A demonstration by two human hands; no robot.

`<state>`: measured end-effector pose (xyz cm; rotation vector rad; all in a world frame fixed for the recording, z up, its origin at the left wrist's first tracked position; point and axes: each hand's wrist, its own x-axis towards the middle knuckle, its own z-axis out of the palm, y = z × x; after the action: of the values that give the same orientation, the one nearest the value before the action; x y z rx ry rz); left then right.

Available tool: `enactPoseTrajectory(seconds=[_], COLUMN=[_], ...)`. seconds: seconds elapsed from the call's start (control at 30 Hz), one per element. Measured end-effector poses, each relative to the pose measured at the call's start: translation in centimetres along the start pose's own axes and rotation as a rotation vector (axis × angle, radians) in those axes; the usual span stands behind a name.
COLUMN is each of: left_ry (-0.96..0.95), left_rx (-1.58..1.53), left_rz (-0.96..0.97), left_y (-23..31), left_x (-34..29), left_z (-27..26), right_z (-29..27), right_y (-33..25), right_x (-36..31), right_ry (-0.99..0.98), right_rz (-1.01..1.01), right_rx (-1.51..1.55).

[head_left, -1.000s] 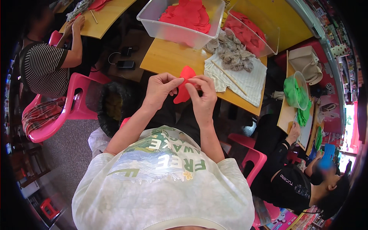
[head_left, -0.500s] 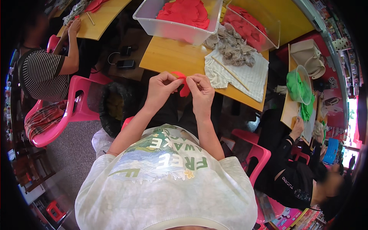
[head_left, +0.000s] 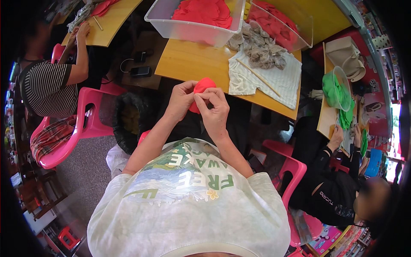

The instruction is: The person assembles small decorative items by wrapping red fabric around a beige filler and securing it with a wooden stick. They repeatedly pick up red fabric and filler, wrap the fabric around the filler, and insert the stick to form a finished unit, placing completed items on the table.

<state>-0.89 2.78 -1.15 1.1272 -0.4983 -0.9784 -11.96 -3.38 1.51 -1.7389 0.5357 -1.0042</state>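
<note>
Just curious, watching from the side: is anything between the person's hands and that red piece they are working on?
Nothing visible. Both the left hand and the right hand already pinch the red fabric piece directly, held up in front of the chest, near the edge of the wooden table. No tool or other thing lies between fingers and fabric.

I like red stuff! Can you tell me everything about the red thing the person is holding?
The red piece looks like soft, thin fabric or felt, rounded on top and bunched together. The left hand and right hand pinch it from both sides, hiding its lower part. It is held up in front of the chest, near the edge of the wooden table.
</note>
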Motion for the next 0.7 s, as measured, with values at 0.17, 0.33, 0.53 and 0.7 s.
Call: enactPoseTrajectory(seconds=[0.17, 0.33, 0.53, 0.7], left_ry=[0.066, 0.032, 0.085, 0.158], left_rx=[-0.22, -0.122, -0.212, -0.259], left_rz=[-0.013, 0.053, 0.074, 0.14], left_y=[-0.4, -0.6, -0.3, -0.7], left_x=[-0.1, 0.3, -0.1, 0.1], left_z=[0.5, -0.4, -0.5, -0.6], right_z=[0.7, 1.4, 2.1, 1.7], right_y=[0.4, 0.1, 0.0, 1.3], right_x=[-0.5, -0.9, -1.0, -0.7], right_ry=[-0.016, -0.06, -0.085, -0.061], right_rz=[0.058, -0.049, -0.007, 0.216], right_rx=[0.085, 0.017, 0.077, 0.332])
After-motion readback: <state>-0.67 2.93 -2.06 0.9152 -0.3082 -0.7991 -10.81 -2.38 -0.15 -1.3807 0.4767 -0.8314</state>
